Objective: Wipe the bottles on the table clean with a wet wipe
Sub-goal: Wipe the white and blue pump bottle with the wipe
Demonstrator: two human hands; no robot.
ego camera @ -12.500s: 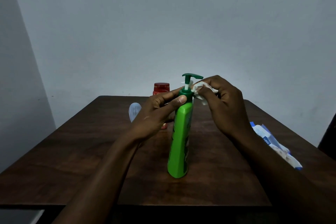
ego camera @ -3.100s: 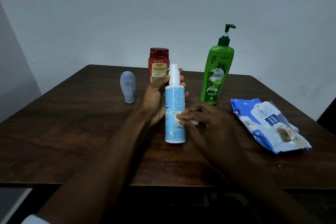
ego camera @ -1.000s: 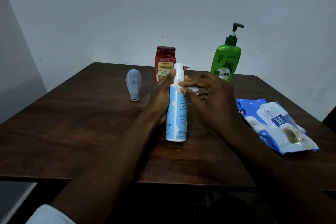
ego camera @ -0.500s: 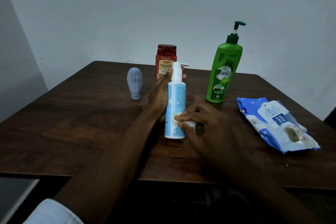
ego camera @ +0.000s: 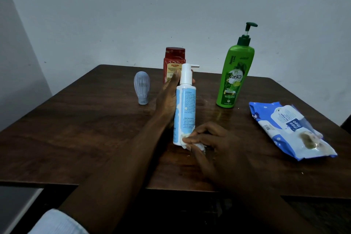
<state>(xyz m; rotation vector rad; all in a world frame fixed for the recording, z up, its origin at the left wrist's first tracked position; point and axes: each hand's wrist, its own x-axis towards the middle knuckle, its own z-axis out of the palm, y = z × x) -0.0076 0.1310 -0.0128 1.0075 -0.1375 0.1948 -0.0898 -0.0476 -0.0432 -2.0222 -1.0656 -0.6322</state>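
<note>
While the pale blue pump bottle (ego camera: 187, 108) stood upright near the middle of the dark wooden table (ego camera: 85, 129), the left hand (ego camera: 167, 99) held it from its left side, the thumb lying up along the white pump neck and the fingers wrapped behind the shoulder. The right hand (ego camera: 212, 142) pinched a crumpled white wet wipe (ego camera: 197, 146) between thumb and curled fingers and pressed it against the foot of that bottle, on its right side, where it met the tabletop. Behind the pump bottle and partly hidden by it stood a red Karthika shampoo bottle (ego camera: 173, 59). Farther back and to its right stood a green Vatika shampoo bottle (ego camera: 234, 74) with a dark green pump. To the pump bottle's left, well apart, a small grey-blue bottle (ego camera: 141, 87) stood on its cap. Well to its right lay a blue and white pack of wet wipes (ego camera: 288, 127), flat on the table. A pale sleeve (ego camera: 57, 222) showed at the left forearm.
</note>
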